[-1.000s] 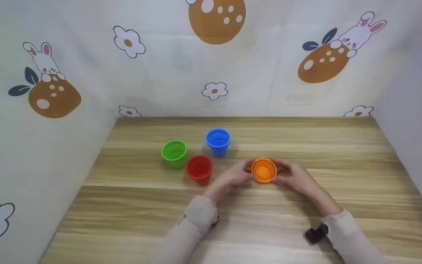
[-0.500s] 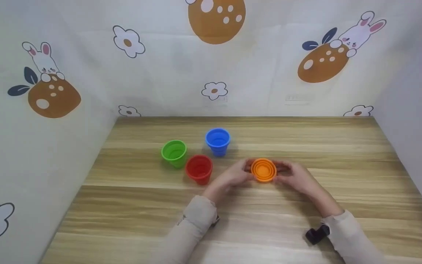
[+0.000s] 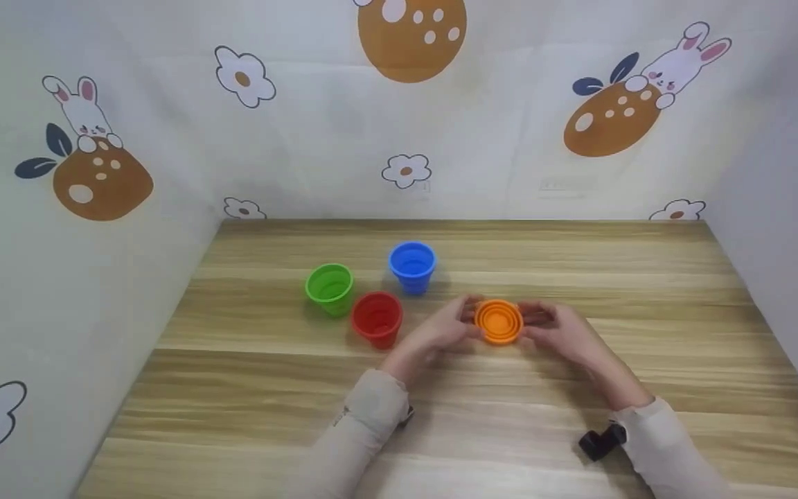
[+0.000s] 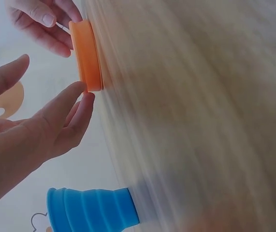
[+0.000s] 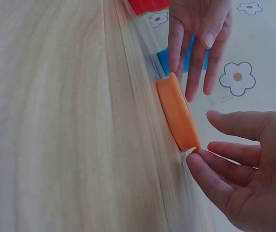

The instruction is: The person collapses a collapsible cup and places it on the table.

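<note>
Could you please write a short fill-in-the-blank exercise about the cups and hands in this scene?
The low cup between the left hand and the right hand is coloured ____.
Farther back than the green cup and the red cup stands the ____ cup.
Of the two hands, the ____ one is nearer the red cup.

Missing words: orange; blue; left.

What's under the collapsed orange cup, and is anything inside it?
Inside the orange cup only its own rings and floor show. Underneath is the wooden table; the patch directly beneath the cup is covered, so unseen.
</note>
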Motion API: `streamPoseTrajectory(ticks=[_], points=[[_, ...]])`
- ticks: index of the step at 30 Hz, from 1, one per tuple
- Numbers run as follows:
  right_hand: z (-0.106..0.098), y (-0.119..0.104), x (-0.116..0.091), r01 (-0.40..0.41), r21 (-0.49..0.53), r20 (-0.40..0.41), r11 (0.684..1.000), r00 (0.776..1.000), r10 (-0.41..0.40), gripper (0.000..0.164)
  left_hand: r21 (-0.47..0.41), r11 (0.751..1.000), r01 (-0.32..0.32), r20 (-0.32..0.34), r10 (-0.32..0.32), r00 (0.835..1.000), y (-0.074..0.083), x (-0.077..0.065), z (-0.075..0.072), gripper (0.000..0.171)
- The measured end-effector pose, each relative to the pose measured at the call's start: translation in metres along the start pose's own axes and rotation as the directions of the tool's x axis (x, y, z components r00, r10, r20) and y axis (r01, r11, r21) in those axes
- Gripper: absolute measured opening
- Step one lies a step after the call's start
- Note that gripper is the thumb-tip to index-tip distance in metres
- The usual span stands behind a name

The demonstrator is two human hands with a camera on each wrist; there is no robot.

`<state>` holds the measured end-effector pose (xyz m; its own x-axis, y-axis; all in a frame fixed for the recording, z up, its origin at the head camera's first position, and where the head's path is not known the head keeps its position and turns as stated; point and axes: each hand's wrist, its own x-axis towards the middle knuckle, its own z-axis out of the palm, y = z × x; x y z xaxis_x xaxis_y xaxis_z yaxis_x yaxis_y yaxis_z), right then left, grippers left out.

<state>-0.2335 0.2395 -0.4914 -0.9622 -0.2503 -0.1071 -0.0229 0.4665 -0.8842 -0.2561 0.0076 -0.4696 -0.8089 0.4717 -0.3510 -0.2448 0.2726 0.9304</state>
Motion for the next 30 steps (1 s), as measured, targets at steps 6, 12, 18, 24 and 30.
streamPoseTrajectory(ticks=[6,12,18,24,30], points=[[-0.002,-0.005,-0.001,-0.010,0.007,-0.007,1.000,1.000,0.010,0.051,0.032,0.999,-0.033,-0.018,0.034,0.999,0.002,-0.002,-0.003,0.064],[-0.004,-0.006,-0.002,-0.004,-0.008,-0.024,1.000,1.000,0.004,0.050,0.091,0.992,-0.092,-0.026,0.095,0.995,0.006,-0.006,-0.006,0.065],[-0.005,-0.009,-0.002,0.004,-0.022,-0.039,1.000,0.999,-0.005,0.048,0.132,0.983,-0.127,-0.040,0.134,0.990,0.011,-0.012,-0.010,0.063],[-0.006,-0.013,-0.003,0.018,0.003,-0.042,1.000,0.999,-0.018,0.048,0.131,0.976,-0.173,-0.031,0.178,0.983,0.015,-0.018,-0.013,0.062],[-0.006,-0.012,-0.003,0.038,0.046,-0.054,0.998,0.998,-0.036,0.048,0.118,0.970,-0.213,-0.028,0.217,0.976,0.020,-0.023,-0.016,0.063]])
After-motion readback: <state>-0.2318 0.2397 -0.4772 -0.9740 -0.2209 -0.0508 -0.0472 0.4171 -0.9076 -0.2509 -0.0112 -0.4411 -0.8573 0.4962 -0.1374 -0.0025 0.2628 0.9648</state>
